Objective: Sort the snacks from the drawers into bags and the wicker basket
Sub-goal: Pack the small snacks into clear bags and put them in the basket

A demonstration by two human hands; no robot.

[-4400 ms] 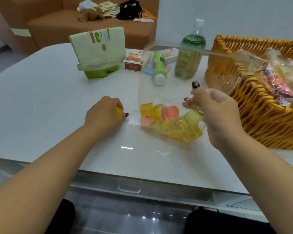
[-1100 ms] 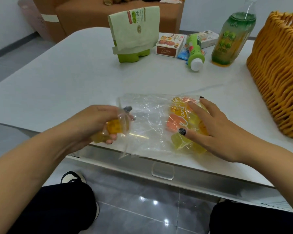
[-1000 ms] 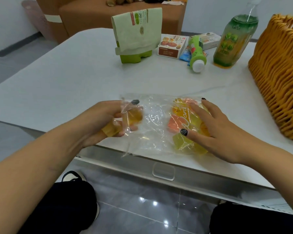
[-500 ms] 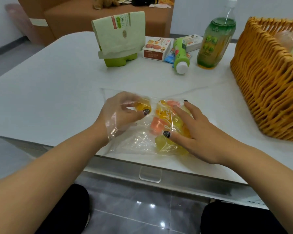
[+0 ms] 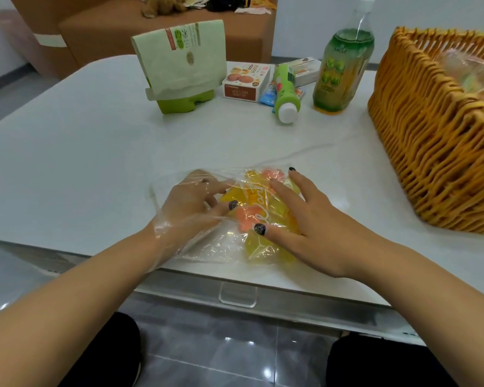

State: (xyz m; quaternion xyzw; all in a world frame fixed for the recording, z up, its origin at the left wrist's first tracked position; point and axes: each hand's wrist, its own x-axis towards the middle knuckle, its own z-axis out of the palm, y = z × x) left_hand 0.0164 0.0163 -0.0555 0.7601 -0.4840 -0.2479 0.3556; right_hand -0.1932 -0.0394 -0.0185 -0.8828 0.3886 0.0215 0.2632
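Observation:
A clear plastic bag (image 5: 207, 248) lies flat at the near edge of the white table (image 5: 81, 163). Several yellow, orange and pink jelly cups (image 5: 249, 219) fill its right half. My left hand (image 5: 190, 208) is inside the bag up to the wrist, and thumb and fingers pinch a yellow jelly cup (image 5: 229, 195) against the pile. My right hand (image 5: 305, 219) presses flat on top of the bag over the cups, fingers spread. The wicker basket (image 5: 430, 163) stands at the right with a filled clear bag (image 5: 472, 68) inside it.
At the back of the table stand a green tissue pack on a holder (image 5: 179, 57), a cookie box (image 5: 245, 82), a small green bottle lying down (image 5: 285, 90) and a tall green bottle (image 5: 341, 71). A drawer handle (image 5: 237, 296) sits under the table edge.
My left hand carried a yellow jelly cup from outside the bag's mouth into the bag and up to the pile. My right hand stayed pressing on the cups.

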